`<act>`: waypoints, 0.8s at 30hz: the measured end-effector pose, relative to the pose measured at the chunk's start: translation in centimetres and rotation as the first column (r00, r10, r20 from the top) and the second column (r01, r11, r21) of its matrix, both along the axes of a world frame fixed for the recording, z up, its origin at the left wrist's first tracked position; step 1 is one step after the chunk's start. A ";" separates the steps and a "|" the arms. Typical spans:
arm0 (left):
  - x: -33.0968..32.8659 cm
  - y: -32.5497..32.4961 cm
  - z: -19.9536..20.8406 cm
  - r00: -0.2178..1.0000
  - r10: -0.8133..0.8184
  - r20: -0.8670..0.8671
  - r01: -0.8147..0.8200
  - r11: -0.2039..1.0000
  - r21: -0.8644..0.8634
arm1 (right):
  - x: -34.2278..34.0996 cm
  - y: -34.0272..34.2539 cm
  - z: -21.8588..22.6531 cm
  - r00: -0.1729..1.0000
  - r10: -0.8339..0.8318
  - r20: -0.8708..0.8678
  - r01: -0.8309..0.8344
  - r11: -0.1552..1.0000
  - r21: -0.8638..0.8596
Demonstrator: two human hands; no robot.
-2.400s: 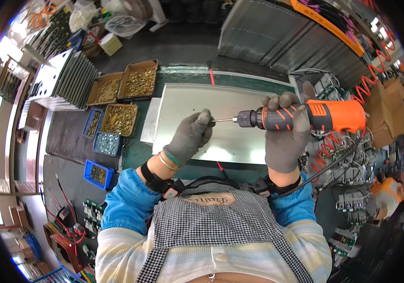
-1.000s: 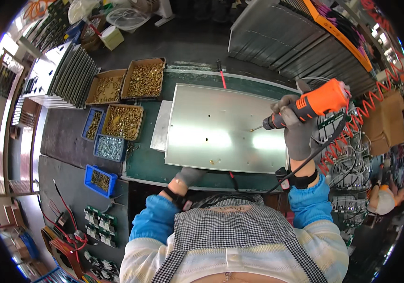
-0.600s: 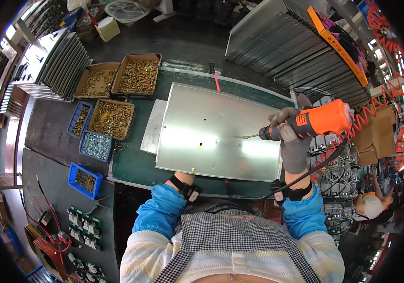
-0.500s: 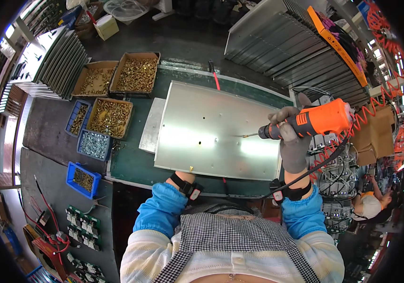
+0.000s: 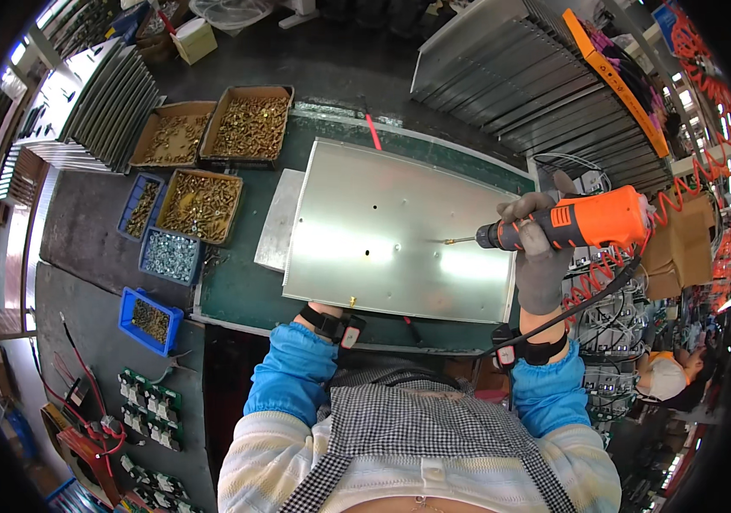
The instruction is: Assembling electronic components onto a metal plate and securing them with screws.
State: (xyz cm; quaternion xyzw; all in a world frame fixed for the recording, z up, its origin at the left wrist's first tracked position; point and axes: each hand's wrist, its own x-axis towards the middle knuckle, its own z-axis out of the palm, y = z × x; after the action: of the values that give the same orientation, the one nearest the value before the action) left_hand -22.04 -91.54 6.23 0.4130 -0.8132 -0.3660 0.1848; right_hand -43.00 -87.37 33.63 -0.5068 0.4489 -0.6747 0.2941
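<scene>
My right hand (image 5: 540, 248), in a grey glove, is closed around an orange and black power screwdriver (image 5: 600, 221). Its thin bit points left above a flat silver metal panel (image 5: 348, 184); whether the tip touches the surface I cannot tell. The panel has a few small holes and a small brass-coloured piece (image 5: 353, 300) at its near edge. My left wrist (image 5: 322, 318) reaches under that near edge, and the panel hides the left hand and its fingers. A red rod (image 5: 372, 128) sticks out beyond the far edge, and another red-and-black end (image 5: 412, 329) shows at the near side.
Cardboard trays (image 5: 250, 128) and blue bins (image 5: 150, 321) of small metal fasteners stand at the left. Stacked metal panels (image 5: 485, 77) rise at the far right. A coiled red hose (image 5: 673, 201) hangs by the screwdriver. Circuit boards (image 5: 150, 402) lie lower left; another person (image 5: 669, 376) sits at the right.
The panel and the screwdriver have shifted slightly right and away from me, partly with the view itself. At the far edge, the red rod now sits further left.
</scene>
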 end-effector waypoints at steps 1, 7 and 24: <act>0.4 -0.4 0.3 0.999 -0.029 0.014 0.029 0.999 0.014 | 0.0 0.0 0.0 1.000 -0.007 0.003 0.007 1.000 -0.001; 2.7 -1.2 2.5 0.980 -0.174 0.099 0.166 0.983 0.084 | 0.0 -0.2 0.0 0.998 -0.033 -0.057 0.034 0.999 0.024; 11.1 10.7 14.6 0.934 -0.279 0.223 0.303 0.950 -0.077 | -6.0 -0.2 5.2 0.543 0.232 -0.807 -0.484 0.872 -0.075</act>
State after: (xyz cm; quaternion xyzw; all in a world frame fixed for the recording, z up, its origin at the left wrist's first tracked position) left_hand -10.97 -80.86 20.82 0.3133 -0.8992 -0.2984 0.0645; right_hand -48.96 -87.54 38.82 -0.8655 0.3120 -0.3708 0.1267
